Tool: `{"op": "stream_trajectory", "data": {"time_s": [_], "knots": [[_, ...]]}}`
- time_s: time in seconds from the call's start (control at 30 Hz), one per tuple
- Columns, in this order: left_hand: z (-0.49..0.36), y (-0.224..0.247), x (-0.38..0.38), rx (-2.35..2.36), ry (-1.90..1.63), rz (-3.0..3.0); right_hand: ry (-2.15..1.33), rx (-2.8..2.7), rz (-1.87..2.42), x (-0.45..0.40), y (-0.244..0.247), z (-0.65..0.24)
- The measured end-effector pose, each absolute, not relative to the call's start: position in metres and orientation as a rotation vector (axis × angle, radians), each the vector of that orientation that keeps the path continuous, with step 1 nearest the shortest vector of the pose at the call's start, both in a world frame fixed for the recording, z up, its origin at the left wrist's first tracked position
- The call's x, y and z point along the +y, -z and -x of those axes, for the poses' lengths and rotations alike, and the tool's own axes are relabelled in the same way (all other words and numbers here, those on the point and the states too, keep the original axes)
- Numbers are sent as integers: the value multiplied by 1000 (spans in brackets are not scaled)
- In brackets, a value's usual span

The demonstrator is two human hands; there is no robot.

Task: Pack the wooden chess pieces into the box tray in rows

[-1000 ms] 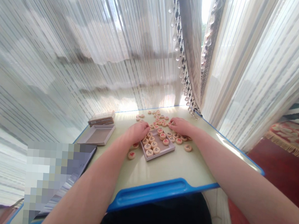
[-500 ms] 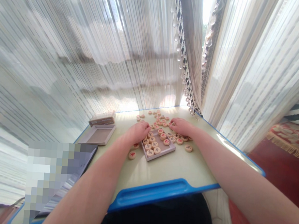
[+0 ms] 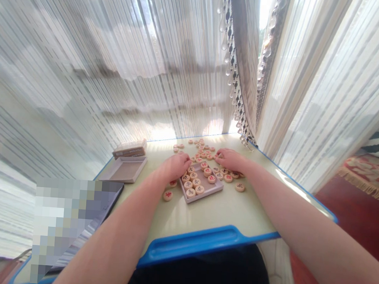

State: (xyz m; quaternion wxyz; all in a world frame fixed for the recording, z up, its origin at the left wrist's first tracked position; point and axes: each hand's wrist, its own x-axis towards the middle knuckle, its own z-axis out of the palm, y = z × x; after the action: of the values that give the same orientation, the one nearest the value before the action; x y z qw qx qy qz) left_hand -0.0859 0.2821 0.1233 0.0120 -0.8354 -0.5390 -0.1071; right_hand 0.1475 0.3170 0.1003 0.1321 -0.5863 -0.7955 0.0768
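Note:
A shallow grey tray [image 3: 211,194] lies on the pale table [image 3: 223,213], with several round wooden pieces with black characters along its left side and a few red-marked ones at its right. My left hand [image 3: 178,165] is at the tray's upper left corner, fingers curled together; what they hold, if anything, is hidden. Beyond the tray's right corner, my right hand [image 3: 229,159] has its fingers bent and pressed together among loose pieces, their grip too small to make out. A red-marked piece [image 3: 168,195] rests left of the tray, a black-marked piece [image 3: 240,187] to its right.
More pieces [image 3: 202,151] lie scattered toward the table's far edge. At the left are a second shallow tray [image 3: 125,170], a flat box [image 3: 129,148] behind it, and a dark folder [image 3: 109,201] with papers. A blue trough [image 3: 195,245] runs along the near edge; curtains [image 3: 148,78] hang behind.

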Motion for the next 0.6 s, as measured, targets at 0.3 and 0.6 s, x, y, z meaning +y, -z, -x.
{"op": "stream_trajectory", "data": {"time_s": [0.3, 0.6], "knots": [[86, -123, 281, -1680, 326, 2597, -224, -2303, 1705, 318, -99, -147], [87, -121, 282, -1682, 317, 2589, -227, -2310, 1709, 315, -101, -147]]}}
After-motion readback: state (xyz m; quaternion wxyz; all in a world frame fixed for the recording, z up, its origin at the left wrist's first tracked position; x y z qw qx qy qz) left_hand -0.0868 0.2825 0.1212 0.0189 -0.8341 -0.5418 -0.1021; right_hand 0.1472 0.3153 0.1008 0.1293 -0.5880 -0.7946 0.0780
